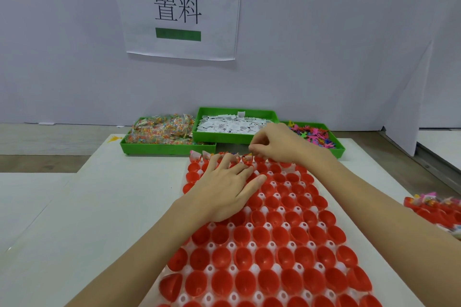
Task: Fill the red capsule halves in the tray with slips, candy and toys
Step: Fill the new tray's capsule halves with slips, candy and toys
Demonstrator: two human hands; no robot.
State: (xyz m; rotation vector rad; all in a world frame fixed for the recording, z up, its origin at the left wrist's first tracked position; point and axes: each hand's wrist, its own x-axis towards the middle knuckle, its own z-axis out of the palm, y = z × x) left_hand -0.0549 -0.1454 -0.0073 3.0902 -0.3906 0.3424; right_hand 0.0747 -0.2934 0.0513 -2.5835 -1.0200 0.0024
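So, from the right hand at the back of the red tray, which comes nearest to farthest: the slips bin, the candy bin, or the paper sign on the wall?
From the right hand, in the head view:
1. Green bin of white slips, just behind the fingers.
2. Green bin of wrapped candy, farther left.
3. Paper sign, high on the wall behind.

A pale grey-white wall panel (324, 32) rises behind the white tabletop (74, 219). A paper sign (178, 11) hangs on it, printed with black characters above a green bar, its top right corner creased. At right a second panel (409, 112) angles forward. Brownish wooden surface (50, 139) shows at left, under even, soft light.
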